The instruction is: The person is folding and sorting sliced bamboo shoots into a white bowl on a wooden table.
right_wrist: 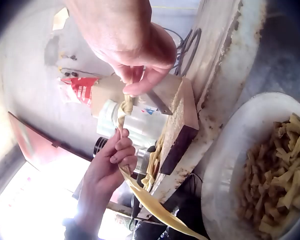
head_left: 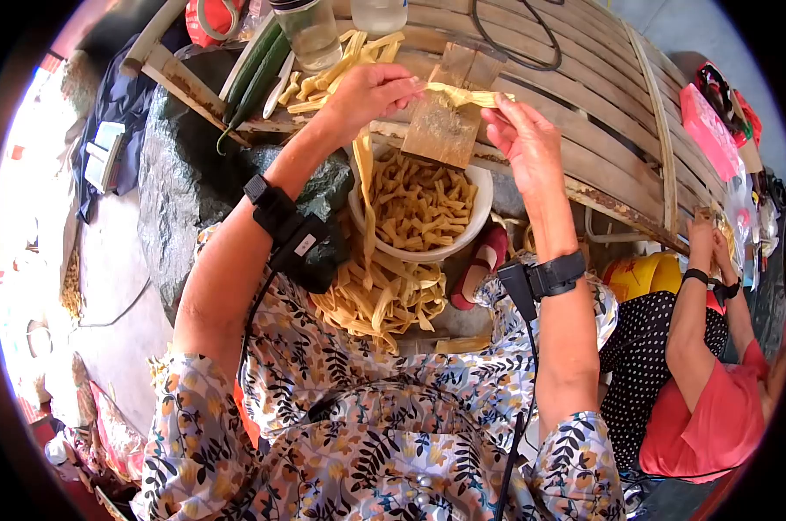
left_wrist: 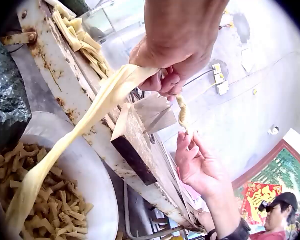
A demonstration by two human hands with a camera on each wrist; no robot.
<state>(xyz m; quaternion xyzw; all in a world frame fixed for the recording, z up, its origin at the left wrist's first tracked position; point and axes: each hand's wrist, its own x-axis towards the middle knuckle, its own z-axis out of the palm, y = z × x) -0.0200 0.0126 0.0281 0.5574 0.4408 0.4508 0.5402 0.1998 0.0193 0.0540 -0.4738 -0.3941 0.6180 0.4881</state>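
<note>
Between my two hands, a twisted, knotted part of a pale yellow strip [head_left: 462, 94] is stretched over a wooden block [head_left: 441, 130]. My left hand [head_left: 371, 95] grips the strip on one side, and its long flat tail [left_wrist: 85, 120] hangs past the bowl. On the other side, my right hand [head_left: 528, 143] pinches the end between thumb and fingers. A metal blade [right_wrist: 159, 102] stands up at the block, close below the right hand. Under the block, a white bowl [head_left: 484, 195] holds many short yellow pieces [head_left: 423, 204].
More long strips [head_left: 376, 300] are heaped near my lap. On the slatted bench [head_left: 575, 104] are folded yellow strips [head_left: 358, 61], green cucumbers [head_left: 258, 74], a jar [head_left: 310, 35] and a black cable [head_left: 532, 65]. Another person [head_left: 706, 391] sits at the right.
</note>
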